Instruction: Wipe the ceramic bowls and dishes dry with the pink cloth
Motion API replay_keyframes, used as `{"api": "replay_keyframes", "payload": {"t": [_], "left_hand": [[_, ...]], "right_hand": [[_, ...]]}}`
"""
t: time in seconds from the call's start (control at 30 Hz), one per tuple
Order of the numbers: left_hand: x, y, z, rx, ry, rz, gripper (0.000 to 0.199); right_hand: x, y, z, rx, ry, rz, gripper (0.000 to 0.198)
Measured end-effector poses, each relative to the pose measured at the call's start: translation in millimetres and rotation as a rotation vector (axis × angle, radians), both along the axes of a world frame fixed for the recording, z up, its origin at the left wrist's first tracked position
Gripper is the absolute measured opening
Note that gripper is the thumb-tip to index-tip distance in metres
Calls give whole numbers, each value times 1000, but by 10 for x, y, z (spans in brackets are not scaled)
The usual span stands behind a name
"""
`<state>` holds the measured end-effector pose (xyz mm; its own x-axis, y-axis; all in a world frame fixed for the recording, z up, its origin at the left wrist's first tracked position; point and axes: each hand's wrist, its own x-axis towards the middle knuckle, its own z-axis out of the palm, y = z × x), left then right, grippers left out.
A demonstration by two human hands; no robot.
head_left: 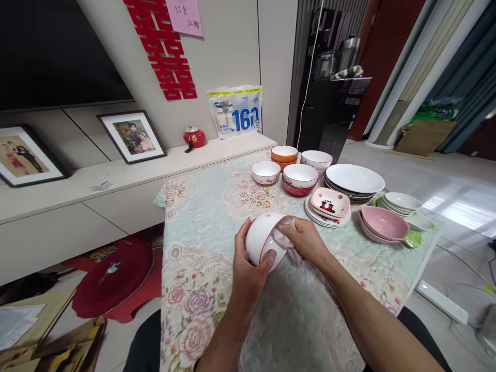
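Observation:
A white bowl (260, 238) with a red rim is tilted on its side above the table, its opening turned to the right. My left hand (248, 268) grips it from the left and below, the thumb over the near rim. Bunched in my right hand (306, 238) is a pale pink cloth (289, 245), pressed into the bowl's mouth at the right rim. The fingertips of my right hand are partly hidden by the cloth and the bowl.
On the flowered tablecloth (201, 232) stand a single bowl (265, 173), stacked bowls (300, 177), large white plates (355, 179), a square cat dish (329, 202), pink leaf-shaped dishes (383, 223) and small white dishes (403, 201). Behind runs a white cabinet (178, 159) with picture frames.

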<state>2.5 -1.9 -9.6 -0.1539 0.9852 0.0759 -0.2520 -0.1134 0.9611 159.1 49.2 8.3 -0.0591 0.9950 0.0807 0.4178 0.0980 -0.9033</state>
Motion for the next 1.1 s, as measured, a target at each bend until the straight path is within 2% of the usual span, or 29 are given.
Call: {"api": "replay_keyframes", "payload": {"t": [0.1, 0.17, 0.27, 0.33, 0.4, 0.53, 0.6, 0.73, 0.83, 0.93, 1.03, 1.1], "left_hand": [[3, 6, -13, -28, 26, -77, 91], [-4, 11, -13, -31, 46, -107, 91], [-21, 17, -2, -40, 94, -93, 87], [-29, 13, 16, -59, 117, -72, 79], [-32, 1, 41, -69, 110, -53, 74], [-25, -28, 90, -42, 15, 7, 76], [-22, -30, 100, -38, -75, 38, 78], [-26, 5, 92, -82, -295, 71, 79], [-34, 43, 80, -105, -434, 44, 68], [-38, 73, 84, -173, -542, 38, 54], [-41, 97, 102, -268, -638, 89, 45], [-41, 107, 114, -300, -681, 87, 42]], "right_hand": [[33, -12, 84, 132, -133, -65, 14], [29, -54, 130, 269, -279, -51, 21], [-5, -132, 168, 573, -563, 8, 30], [-24, -158, 182, 677, -640, 24, 31], [-31, -147, 190, 612, -588, 8, 30], [-26, -49, 145, 271, -369, -12, 21], [-19, -5, 85, 176, -322, 19, 28], [25, 18, -2, 43, -255, 193, 40], [105, 12, 30, -36, -227, 344, 45], [220, 44, 99, -10, -258, 292, 50], [352, 101, 151, 176, -273, 99, 44], [418, 117, 191, 289, -240, 27, 44]]}}
